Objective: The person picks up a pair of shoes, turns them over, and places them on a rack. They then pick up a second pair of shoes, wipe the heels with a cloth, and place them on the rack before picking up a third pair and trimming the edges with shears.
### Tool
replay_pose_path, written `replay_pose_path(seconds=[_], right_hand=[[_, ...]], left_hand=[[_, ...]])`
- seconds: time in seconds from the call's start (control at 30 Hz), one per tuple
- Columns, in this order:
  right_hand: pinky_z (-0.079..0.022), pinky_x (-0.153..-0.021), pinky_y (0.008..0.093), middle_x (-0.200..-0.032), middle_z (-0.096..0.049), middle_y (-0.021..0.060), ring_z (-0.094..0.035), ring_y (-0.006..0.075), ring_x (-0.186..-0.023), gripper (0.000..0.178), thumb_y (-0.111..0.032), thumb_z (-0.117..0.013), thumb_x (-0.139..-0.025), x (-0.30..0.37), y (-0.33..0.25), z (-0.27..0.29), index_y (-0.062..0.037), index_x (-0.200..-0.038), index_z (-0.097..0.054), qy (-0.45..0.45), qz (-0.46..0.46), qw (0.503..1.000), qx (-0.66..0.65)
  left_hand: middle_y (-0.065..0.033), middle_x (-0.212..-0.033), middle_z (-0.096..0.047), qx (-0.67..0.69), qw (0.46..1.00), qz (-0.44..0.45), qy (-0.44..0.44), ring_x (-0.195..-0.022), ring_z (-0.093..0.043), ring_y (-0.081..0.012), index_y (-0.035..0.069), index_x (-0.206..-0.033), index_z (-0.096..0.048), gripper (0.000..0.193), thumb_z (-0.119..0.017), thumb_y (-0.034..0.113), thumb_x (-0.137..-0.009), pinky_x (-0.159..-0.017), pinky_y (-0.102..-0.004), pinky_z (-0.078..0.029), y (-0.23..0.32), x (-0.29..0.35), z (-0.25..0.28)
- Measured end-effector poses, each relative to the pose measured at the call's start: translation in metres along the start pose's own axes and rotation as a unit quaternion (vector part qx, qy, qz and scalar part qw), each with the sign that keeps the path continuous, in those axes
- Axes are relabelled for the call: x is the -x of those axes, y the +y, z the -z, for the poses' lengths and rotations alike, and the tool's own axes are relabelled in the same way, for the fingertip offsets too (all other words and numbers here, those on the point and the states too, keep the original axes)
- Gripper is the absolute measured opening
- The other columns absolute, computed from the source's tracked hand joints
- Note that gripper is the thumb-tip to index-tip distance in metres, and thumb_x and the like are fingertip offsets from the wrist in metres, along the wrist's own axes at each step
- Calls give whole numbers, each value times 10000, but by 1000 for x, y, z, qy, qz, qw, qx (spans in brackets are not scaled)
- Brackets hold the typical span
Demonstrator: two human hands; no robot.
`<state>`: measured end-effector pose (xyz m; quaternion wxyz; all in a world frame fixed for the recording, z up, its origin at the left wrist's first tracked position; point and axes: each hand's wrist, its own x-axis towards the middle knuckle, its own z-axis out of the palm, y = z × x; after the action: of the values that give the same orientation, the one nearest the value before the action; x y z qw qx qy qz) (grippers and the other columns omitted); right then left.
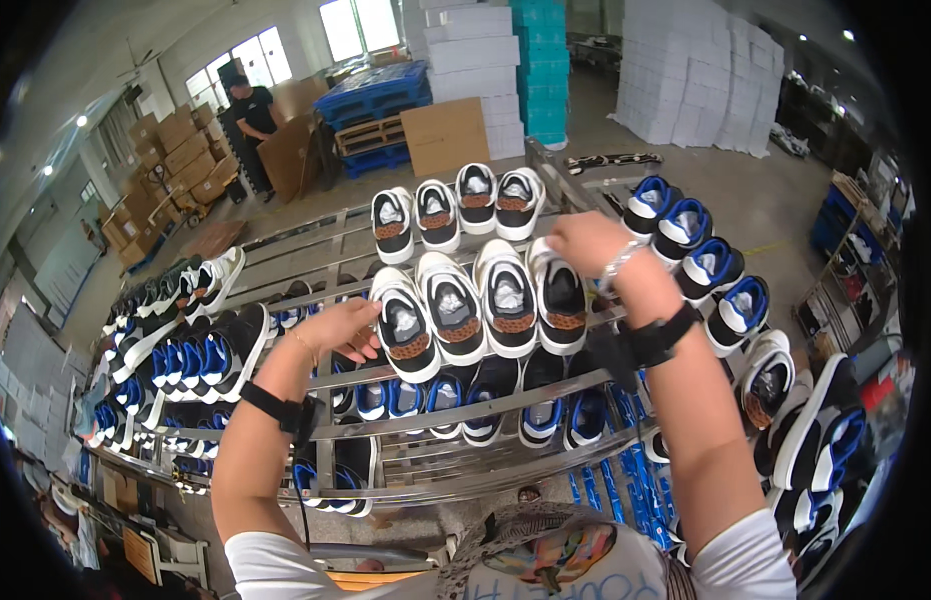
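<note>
A row of several black-and-white sneakers with brown patterned heels stands side by side on the metal rack, heels toward me. At the left end of this row, my left hand has its fingers apart, the tips by the outer side of the leftmost sneaker. My right hand is at the other end, its fingers curled at the toe of the rightmost sneaker. That sneaker's upper edge partly hides the fingertips. Behind stands a second row of matching sneakers.
Blue-lined sneakers line the rack's right side, and more shoes fill the left. Lower tiers hold further blue-lined shoes. Beyond are blue pallets, stacked white boxes, and a person handling cardboard.
</note>
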<state>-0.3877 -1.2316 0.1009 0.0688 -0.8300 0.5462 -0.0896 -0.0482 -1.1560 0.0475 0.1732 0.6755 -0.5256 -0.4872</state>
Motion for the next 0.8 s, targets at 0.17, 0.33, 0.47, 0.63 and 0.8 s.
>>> replay_pose_path(seconds=[0.17,0.33,0.47,0.63,0.8], right_hand=[[-495,-766,404,-1019,-626,156,-612,298,-938,249,-157,-530,-792,4,-63,-9,-46,-981,-649,38,-95,995,-16],[-503,-741,377,-971,-648,131,-623,289,-927,202,-120,-544,-779,43,-96,-25,-63,-918,-678,81,-94,989,-82],[-507,-721,370,-903,-651,137,-631,277,-873,202,-213,-595,-756,83,-116,-34,-60,-856,-681,135,-89,976,-144],[-506,-623,395,-750,-640,141,-628,311,-723,147,-191,-547,-734,163,-95,-36,-84,-741,-648,185,-92,957,-205],[-501,-617,398,-777,-655,97,-635,279,-711,186,-246,-552,-771,250,-64,-83,-98,-756,-663,140,-66,978,-140]], left_hand=[[-104,-765,-611,-58,995,-21,74,-679,-630,-202,26,-1004,-532,413,-395,407,-921,-609,-313,-524,-7,-7,-6],[-136,-725,-585,-332,798,-341,369,-664,-569,-278,19,-978,-583,246,-599,173,-787,-627,-372,-446,38,37,-59],[-107,-717,-544,-285,762,-472,338,-608,-517,-215,26,-948,-590,169,-591,106,-799,-600,-316,-435,73,88,-106],[-63,-744,-548,-227,752,-586,198,-656,-510,-131,22,-970,-588,172,-587,90,-811,-581,-256,-421,105,144,-169],[-49,-742,-552,-183,746,-640,27,-644,-496,-118,14,-988,-580,183,-577,82,-818,-589,-240,-409,121,181,-240]])
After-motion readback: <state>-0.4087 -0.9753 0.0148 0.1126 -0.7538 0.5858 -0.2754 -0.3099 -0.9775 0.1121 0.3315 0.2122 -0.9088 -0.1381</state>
